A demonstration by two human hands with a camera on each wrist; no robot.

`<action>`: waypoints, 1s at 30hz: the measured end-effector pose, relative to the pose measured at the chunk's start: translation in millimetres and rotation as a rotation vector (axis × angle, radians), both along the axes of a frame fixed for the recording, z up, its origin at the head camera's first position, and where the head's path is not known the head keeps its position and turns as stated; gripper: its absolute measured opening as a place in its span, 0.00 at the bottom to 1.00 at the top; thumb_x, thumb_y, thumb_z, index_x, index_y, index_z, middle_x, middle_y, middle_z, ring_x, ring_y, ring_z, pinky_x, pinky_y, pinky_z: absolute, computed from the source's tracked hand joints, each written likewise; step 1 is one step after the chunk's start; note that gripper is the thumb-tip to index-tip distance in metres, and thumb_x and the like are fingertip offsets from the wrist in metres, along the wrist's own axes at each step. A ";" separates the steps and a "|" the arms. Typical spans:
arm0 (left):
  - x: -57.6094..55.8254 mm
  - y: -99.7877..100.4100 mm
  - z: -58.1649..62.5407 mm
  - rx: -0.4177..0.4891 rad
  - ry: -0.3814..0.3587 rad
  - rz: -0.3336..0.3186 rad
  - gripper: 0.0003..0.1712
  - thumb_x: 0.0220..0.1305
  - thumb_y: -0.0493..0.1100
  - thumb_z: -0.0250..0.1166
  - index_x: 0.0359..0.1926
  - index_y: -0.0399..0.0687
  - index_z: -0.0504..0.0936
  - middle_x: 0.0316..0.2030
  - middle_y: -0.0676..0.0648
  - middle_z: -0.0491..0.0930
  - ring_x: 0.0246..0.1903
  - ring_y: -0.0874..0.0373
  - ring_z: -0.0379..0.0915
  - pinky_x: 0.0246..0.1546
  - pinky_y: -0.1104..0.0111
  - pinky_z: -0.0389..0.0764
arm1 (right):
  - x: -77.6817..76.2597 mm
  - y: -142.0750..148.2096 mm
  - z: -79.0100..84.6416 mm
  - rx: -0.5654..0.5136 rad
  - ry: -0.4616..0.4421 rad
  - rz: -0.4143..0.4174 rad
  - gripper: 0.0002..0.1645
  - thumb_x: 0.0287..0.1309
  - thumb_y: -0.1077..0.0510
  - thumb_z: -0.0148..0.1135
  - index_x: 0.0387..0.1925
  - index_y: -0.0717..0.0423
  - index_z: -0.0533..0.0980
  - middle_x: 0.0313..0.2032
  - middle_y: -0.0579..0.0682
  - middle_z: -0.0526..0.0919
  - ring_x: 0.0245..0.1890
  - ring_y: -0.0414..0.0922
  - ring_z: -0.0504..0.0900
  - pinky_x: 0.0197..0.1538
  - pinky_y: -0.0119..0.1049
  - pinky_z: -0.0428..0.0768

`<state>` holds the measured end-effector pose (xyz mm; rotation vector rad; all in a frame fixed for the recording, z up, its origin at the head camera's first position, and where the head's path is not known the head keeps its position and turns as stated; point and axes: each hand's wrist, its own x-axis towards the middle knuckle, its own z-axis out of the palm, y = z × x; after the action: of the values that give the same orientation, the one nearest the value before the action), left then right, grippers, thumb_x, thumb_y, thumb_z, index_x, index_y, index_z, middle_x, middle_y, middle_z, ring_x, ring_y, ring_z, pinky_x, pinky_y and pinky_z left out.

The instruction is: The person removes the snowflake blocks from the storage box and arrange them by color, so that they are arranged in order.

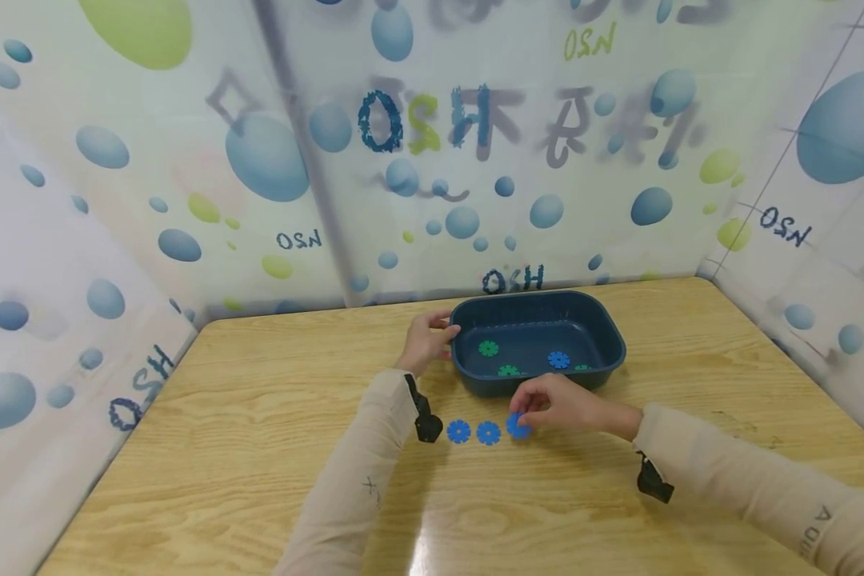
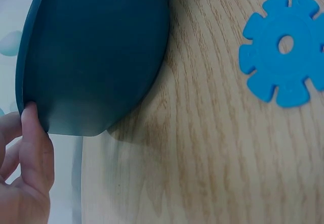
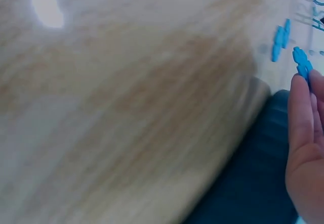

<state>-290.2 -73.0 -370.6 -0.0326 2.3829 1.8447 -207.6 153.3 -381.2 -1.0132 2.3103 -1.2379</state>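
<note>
At the back of the table, my left hand [image 1: 423, 342] grips the left end of a dark blue plastic basin [image 1: 493, 387]. In the left wrist view its thumb [image 2: 34, 138] lies on the basin's wall right by the rim. My right hand [image 1: 565, 402] is just in front of the basin and pinches a blue snowflake disc [image 3: 302, 62] between thumb and fingertips. To the left of that hand, two more blue snowflake discs [image 1: 488, 433] lie on the wood in a row. Inside the basin are a blue disc [image 1: 558, 360] and several green discs [image 1: 488, 349].
The wooden table [image 1: 259, 448] reaches to a printed curtain [image 1: 432, 200] behind the basin, with similar sheets at left and right. A black camera mount [image 1: 428, 420] is strapped to the left wrist, and another [image 1: 654, 480] hangs under the right wrist.
</note>
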 end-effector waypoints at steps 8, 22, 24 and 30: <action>0.2 -0.4 -0.4 0.000 0.002 -0.002 0.23 0.59 0.37 0.58 0.57 0.42 0.70 0.45 0.40 0.70 0.40 0.45 0.75 0.23 0.69 0.79 | -3.0 -0.3 -15.3 0.064 0.065 -0.046 0.05 0.49 0.64 0.62 0.31 0.57 0.77 0.27 0.43 0.78 0.27 0.36 0.74 0.34 0.30 0.77; -1.1 -0.1 -1.5 -0.003 0.008 0.000 0.22 0.59 0.38 0.58 0.56 0.44 0.71 0.42 0.41 0.71 0.39 0.45 0.76 0.32 0.60 0.80 | -4.8 -4.3 -23.2 0.101 0.187 -0.070 0.04 0.48 0.63 0.64 0.30 0.57 0.79 0.26 0.42 0.79 0.25 0.34 0.74 0.32 0.28 0.76; -1.1 -0.2 -1.5 -0.004 0.009 -0.002 0.22 0.60 0.38 0.58 0.56 0.44 0.70 0.42 0.41 0.71 0.39 0.45 0.76 0.32 0.60 0.80 | -4.6 -4.8 -23.0 0.101 0.200 -0.069 0.04 0.48 0.63 0.64 0.29 0.57 0.79 0.26 0.42 0.79 0.25 0.34 0.74 0.32 0.28 0.76; -1.5 -0.7 -2.5 -0.006 0.006 0.000 0.22 0.60 0.38 0.58 0.56 0.43 0.70 0.42 0.41 0.71 0.38 0.45 0.76 0.31 0.61 0.80 | -3.6 -6.1 -23.8 0.102 0.227 -0.066 0.04 0.47 0.63 0.65 0.29 0.57 0.79 0.26 0.42 0.79 0.25 0.33 0.75 0.31 0.28 0.76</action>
<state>-291.7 -73.7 -373.0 -0.0278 2.3930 1.8404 -211.2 147.1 -405.0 -1.0992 2.5689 -1.0637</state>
